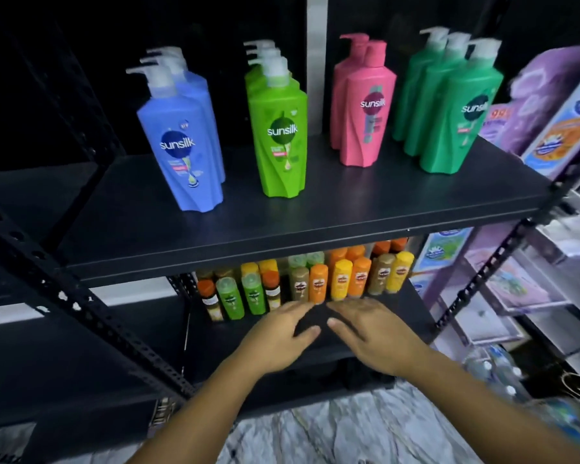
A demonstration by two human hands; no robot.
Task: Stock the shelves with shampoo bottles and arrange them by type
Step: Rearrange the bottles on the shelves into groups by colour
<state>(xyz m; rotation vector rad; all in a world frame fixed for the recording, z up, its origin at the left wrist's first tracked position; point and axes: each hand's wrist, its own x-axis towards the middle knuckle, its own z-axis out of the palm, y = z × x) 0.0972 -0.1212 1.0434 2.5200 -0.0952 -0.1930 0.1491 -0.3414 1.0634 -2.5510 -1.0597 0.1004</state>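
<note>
The left hand (283,324) and right hand (369,324) are spread flat and hold nothing, side by side over the lower shelf (221,339), just near of the small bottles (315,283). On the upper shelf (315,212) stand, left to right, blue bottles (185,152), lime bottles (282,139), pink bottles (365,112) and green bottles (456,112).

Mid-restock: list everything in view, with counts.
Blue Sunsilk pump bottles: three, blue, upper shelf, far left.
Lime Sunsilk pump bottles: about four, lime green, upper shelf, left of centre.
Pink Sunsilk pump bottles: two, pink, upper shelf, right of centre.
Dark green Sunsilk pump bottles: three, dark green, upper shelf, far right.
Small bottles: many; green, orange, yellow, brown; lower shelf, back.
Purple packs: several, purple, far right.
Left hand: open, over lower shelf.
Right hand: open, beside it.
</note>
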